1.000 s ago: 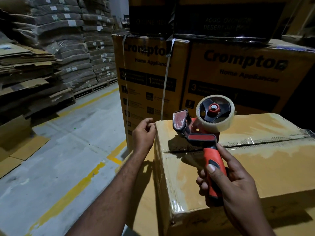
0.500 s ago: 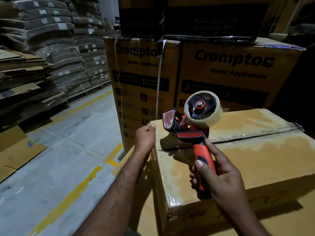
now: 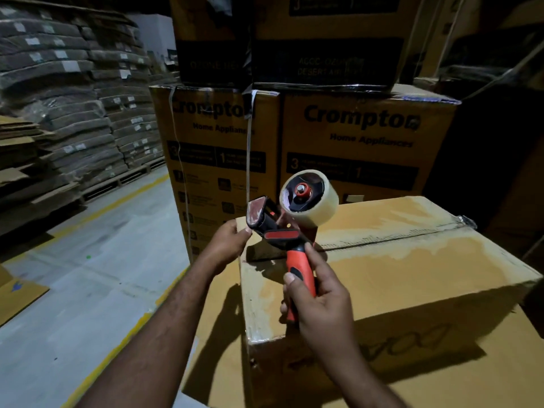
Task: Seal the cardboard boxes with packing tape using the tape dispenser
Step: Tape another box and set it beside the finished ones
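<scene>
A brown cardboard box [image 3: 397,278] stands in front of me, with clear tape running along its top seam and down its left side. My right hand [image 3: 321,301] grips the orange handle of the tape dispenser [image 3: 290,228] and holds it above the box's left end. A roll of clear tape [image 3: 309,198] sits on the dispenser. My left hand [image 3: 228,242] is at the box's upper left corner, fingers curled just under the dispenser's front plate. Whether those fingers pinch the tape end I cannot tell.
Stacked "Crompton" boxes [image 3: 362,142] rise right behind the box, with dark boxes on top of them. Flattened cartons on pallets [image 3: 73,128] line the left side. A grey floor with yellow lines [image 3: 88,290] lies to the left.
My left hand has shifted from the box's left edge up to the dispenser's front plate. The right hand has tilted the dispenser slightly and kept it over the box's left end.
</scene>
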